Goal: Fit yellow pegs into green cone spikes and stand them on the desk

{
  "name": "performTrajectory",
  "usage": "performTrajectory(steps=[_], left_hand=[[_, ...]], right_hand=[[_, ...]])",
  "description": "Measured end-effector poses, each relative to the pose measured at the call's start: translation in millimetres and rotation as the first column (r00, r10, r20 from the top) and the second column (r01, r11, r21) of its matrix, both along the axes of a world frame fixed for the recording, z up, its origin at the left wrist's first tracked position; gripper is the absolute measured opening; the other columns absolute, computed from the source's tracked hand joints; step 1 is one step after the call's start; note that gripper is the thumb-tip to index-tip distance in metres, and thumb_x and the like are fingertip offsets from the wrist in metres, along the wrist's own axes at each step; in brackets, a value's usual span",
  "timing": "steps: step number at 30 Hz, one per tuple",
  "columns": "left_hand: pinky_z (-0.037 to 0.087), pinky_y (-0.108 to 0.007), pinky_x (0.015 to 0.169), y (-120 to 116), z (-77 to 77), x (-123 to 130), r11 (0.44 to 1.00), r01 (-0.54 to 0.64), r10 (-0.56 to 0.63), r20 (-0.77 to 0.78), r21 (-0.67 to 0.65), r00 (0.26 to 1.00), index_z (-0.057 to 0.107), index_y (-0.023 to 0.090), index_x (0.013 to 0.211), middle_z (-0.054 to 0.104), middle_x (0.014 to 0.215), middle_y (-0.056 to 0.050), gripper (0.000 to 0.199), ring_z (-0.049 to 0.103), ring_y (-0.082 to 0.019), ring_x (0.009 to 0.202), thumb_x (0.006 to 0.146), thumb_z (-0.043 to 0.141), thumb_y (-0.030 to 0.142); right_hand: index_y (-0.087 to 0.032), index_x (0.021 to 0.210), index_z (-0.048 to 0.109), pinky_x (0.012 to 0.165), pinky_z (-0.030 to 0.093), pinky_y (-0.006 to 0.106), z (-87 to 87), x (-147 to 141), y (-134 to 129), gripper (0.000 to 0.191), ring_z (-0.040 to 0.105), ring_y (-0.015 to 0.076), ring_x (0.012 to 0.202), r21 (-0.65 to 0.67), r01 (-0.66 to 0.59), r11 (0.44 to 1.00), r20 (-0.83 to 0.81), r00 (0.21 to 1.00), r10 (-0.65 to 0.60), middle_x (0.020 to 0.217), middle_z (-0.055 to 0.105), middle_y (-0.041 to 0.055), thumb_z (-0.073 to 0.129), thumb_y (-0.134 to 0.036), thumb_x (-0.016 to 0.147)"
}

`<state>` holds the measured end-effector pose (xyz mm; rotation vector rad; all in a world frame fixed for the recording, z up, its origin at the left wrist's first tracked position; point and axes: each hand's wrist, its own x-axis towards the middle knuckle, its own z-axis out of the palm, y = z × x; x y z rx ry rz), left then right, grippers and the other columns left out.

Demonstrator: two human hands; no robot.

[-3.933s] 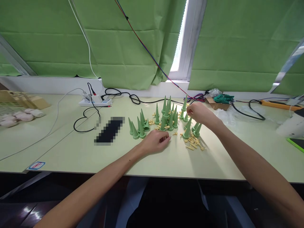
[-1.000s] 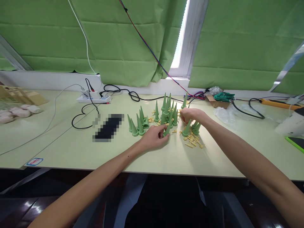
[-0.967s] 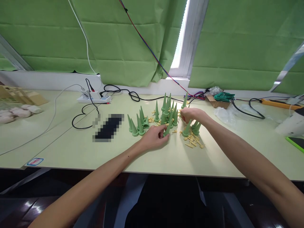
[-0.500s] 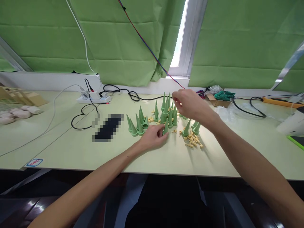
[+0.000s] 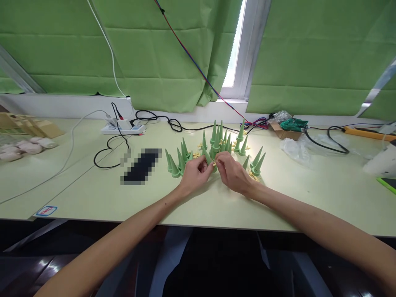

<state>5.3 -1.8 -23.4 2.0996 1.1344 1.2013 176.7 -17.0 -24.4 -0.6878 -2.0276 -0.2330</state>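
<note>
My left hand (image 5: 194, 176) is closed around a green plastic cone (image 5: 207, 155), which leans with its tip up and to the left. Close beside it, my right hand (image 5: 232, 172) pinches a small yellow peg (image 5: 215, 163) against the lower part of that cone. Whether the peg sits in a hole there is hidden by my fingers. Several green cones (image 5: 174, 168) stand left of my hands, and a taller cluster of cones (image 5: 215, 139) is just behind them. Partly behind my right forearm lies a heap of yellow pegs (image 5: 254, 177).
At the left, a black pixelated object (image 5: 142, 166) lies near a white power strip (image 5: 123, 126) with cables. A cardboard box (image 5: 286, 131) and clear plastic bags (image 5: 295, 150) are at the back right. The table's front edge (image 5: 198, 226) runs below my forearms.
My right hand has come down and toward me from the rear cones to meet my left hand. The cone in my left hand has tipped from upright to leaning left.
</note>
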Motion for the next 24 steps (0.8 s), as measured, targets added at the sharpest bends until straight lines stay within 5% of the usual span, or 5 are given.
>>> performTrajectory(steps=[6, 13, 19, 24], left_hand=[[0.029, -0.025, 0.051, 2.9, -3.4, 0.4, 0.996, 0.046, -0.040, 0.076, -0.079, 0.996, 0.045, 0.018, 0.069, 0.040, 0.061, 0.004, 0.033, 0.036, -0.009, 0.053, 0.091, 0.053, 0.041], [0.026, -0.026, 0.048, 0.6, -2.7, 0.7, 0.990, 0.104, -0.103, 0.014, -0.093, 0.995, 0.043, 0.019, 0.074, 0.037, 0.061, 0.005, 0.032, 0.033, -0.008, 0.050, 0.094, 0.050, 0.043], [0.030, -0.027, 0.054, 0.9, -4.0, 1.1, 0.988, 0.123, -0.108, -0.161, 0.090, 0.981, 0.041, 0.020, 0.073, 0.041, 0.061, 0.003, 0.025, 0.038, -0.011, 0.054, 0.091, 0.051, 0.033], [0.030, -0.028, 0.056, 4.0, -6.1, 1.3, 0.980, 0.140, -0.102, -0.244, 0.145, 0.965, 0.034, 0.020, 0.068, 0.040, 0.063, 0.002, 0.028, 0.038, -0.012, 0.057, 0.088, 0.052, 0.027]], right_hand=[[-0.021, 0.107, 0.049, 0.061, 0.047, 0.029, -12.4, 3.5, -2.6, 0.015, 0.054, 0.0163, 0.072, -0.031, 0.014, 0.999, -0.045, 0.999, -0.016, 0.086, 0.056, 0.0054, 0.036, -0.016, 0.102], [-0.021, 0.102, 0.060, 0.071, 0.049, 0.033, -5.2, -0.6, -10.6, 0.020, 0.057, 0.0181, 0.078, -0.181, 0.059, 0.982, -0.202, 0.975, -0.096, 0.088, 0.060, 0.0071, 0.040, -0.018, 0.101], [-0.021, 0.097, 0.060, 0.068, 0.048, 0.032, 3.5, -0.9, -16.4, 0.021, 0.057, 0.0180, 0.074, -0.294, 0.055, 0.954, -0.268, 0.954, -0.138, 0.083, 0.058, 0.0059, 0.039, -0.024, 0.102], [-0.021, 0.096, 0.053, 0.055, 0.047, 0.028, 4.9, 0.5, -15.3, 0.017, 0.054, 0.0121, 0.058, -0.485, -0.067, 0.872, -0.375, 0.917, -0.138, 0.085, 0.059, 0.0031, 0.045, -0.036, 0.100]])
